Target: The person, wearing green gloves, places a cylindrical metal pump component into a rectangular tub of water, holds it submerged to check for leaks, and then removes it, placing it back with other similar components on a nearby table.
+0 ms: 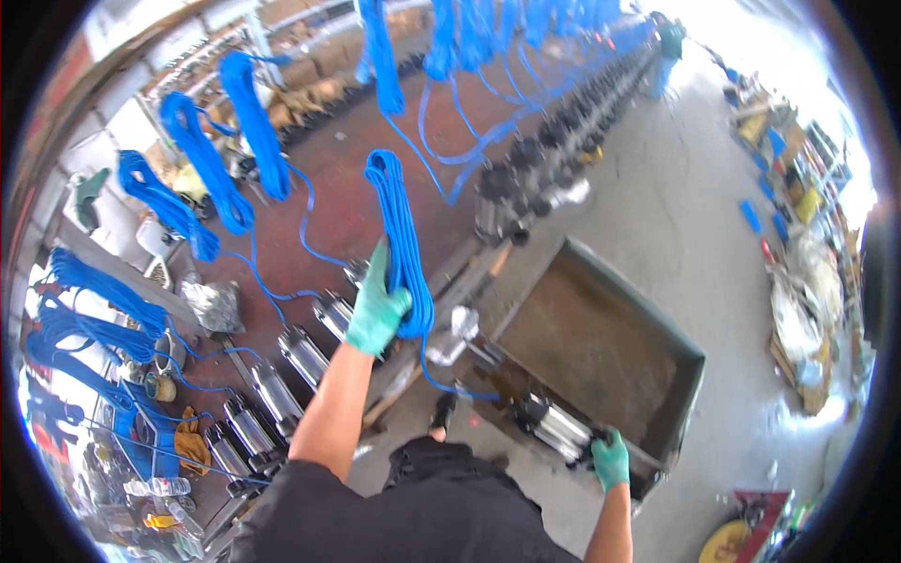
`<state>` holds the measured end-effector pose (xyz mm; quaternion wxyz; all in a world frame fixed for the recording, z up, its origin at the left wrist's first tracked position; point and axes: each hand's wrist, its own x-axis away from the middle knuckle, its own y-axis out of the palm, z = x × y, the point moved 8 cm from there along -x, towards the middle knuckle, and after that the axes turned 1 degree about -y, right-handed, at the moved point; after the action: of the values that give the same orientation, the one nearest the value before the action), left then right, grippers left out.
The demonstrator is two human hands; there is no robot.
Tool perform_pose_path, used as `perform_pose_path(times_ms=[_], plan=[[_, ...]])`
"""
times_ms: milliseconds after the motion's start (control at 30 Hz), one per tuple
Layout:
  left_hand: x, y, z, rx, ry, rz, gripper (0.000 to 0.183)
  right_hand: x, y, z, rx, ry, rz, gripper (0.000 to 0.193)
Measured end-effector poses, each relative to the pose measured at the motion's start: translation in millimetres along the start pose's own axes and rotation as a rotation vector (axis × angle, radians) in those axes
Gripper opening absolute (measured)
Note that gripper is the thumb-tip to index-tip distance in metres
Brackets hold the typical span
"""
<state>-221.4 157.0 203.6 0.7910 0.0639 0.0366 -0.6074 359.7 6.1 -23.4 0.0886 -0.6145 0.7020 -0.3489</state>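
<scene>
My left hand (377, 308), in a green glove, is closed around the lower part of a blue cable coil (398, 220) hanging in a long looped bundle. From the coil's lower end a cable runs right toward a silver cylinder with black ends, which looks like a submersible pump (560, 430). My right hand (612, 459), also green-gloved, grips the pump's right end beside the near edge of a grey metal bin (601, 328). Its fingertips are partly hidden. Several similar pumps (277, 394) lie in a row at left, with blue cables leading to them.
More blue coils (253, 127) hang over the dark red workbench (328, 178). Black and silver parts (540, 164) line its far right edge. Bags and scraps (807, 281) lie along the right side. A person (668, 52) stands far back. A yellow round object (725, 544) is at lower right.
</scene>
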Motion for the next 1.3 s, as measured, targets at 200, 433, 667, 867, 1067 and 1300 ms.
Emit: perform_pose_path(times_ms=[200, 433, 667, 867, 1067, 1300], plan=[[11.7, -51.3, 113.7, -0.652, 0.504, 0.202, 0.093, 20.5, 15.5, -46.5, -0.257, 0.259, -0.253, 0.043], [-48.4, -82.6, 186.4, -1.143, 0.303, 0.546, 0.084, 60.9, 5.7, -95.6, -0.475, 0.215, -0.161, 0.035], [-112.8, -106.0, 186.0, -1.281, 0.273, 0.599, 0.084, 65.8, 15.4, -141.2, -0.709, 0.162, -0.058, 0.03], [-142.1, -146.3, 140.2, -1.303, 0.129, 0.641, 0.085, 62.5, 26.6, -215.0, -0.732, 0.085, -0.064, 0.03], [-172.0, -159.5, 138.2, -1.241, 0.109, 0.571, 0.084, 39.9, 57.4, -275.9, -0.824, 0.143, -0.102, 0.029], [-195.6, -171.1, 90.9, -1.214, 0.144, 0.457, 0.086, 6.8, 103.9, -339.6, -0.865, 0.128, -0.201, 0.024]])
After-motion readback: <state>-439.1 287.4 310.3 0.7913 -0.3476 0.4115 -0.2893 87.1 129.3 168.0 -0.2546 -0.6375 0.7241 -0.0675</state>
